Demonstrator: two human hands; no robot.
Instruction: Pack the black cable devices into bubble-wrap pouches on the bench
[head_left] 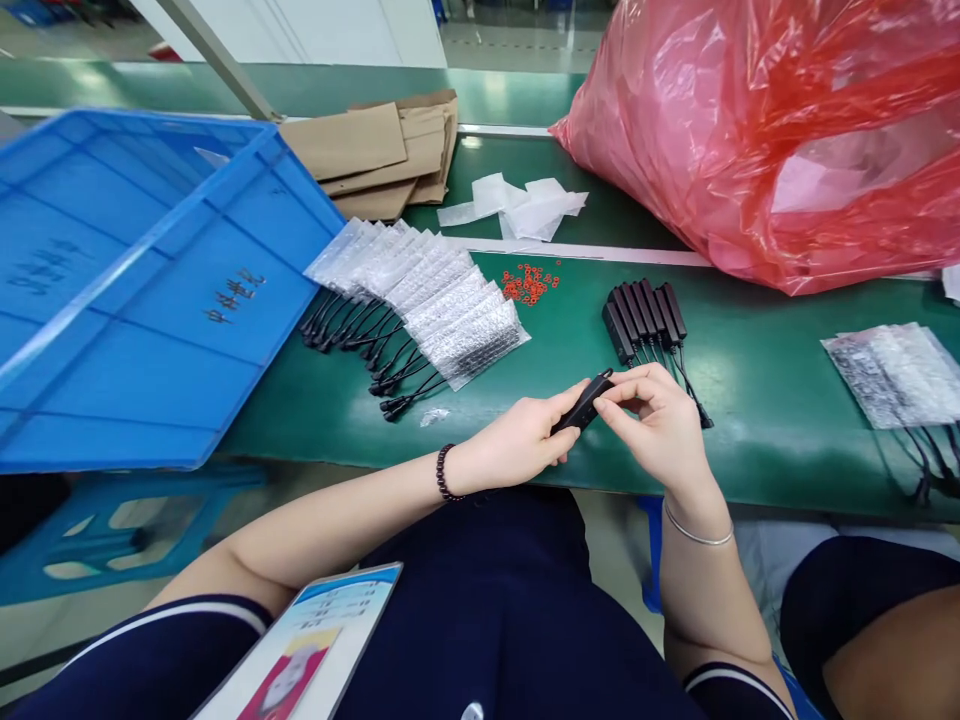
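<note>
I find one black unit in my hands, just above the near part of the green counter. Its long axis runs on a slant: the lower end points left and toward my body, the upper end right and away. The fingers of my left hand are closed around the lower end; the thumb and forefinger of my right hand are set in a narrow pinch at the upper end. Both my forearms cross the counter's front edge, which runs just below the unit. Beyond the unit, green surface shows as far as a scatter of orange-red rings. To the left, a slanting row of bubble-wrapped packs bounds that space, black leads toward me; a tilted blue crate stands past them. To the right, a group of black units without wrap sits close to my right hand, leads also toward me. Between that group and the wrapped packs at far right lies a wide stretch of surface. A red bag bulges over the far right side.
</note>
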